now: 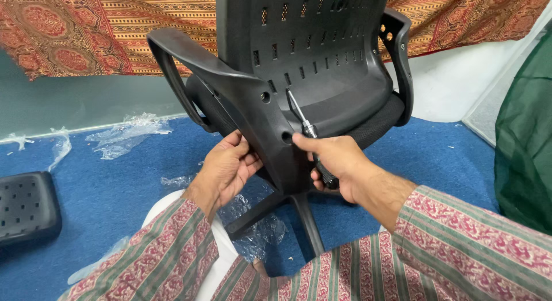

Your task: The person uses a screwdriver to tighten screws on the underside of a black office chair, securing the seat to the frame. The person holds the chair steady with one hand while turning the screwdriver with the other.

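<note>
A black office chair (322, 65) stands in front of me with its perforated plastic back facing me. My right hand (336, 163) grips a screwdriver (303, 124) by its dark handle; the metal shaft points up and left against the chair's back bracket near a round hole. My left hand (225, 170) holds the bracket's lower left edge below the left armrest (178, 59), fingers curled around the plastic. Both sleeves are striped and patterned.
Blue carpet (115, 186) covers the floor, strewn with clear plastic wrap (129, 131). A black perforated plastic panel (26, 206) lies at the left. The chair's base legs (299, 217) spread below my hands. A patterned cloth (103, 31) hangs behind; a green net (526, 146) stands right.
</note>
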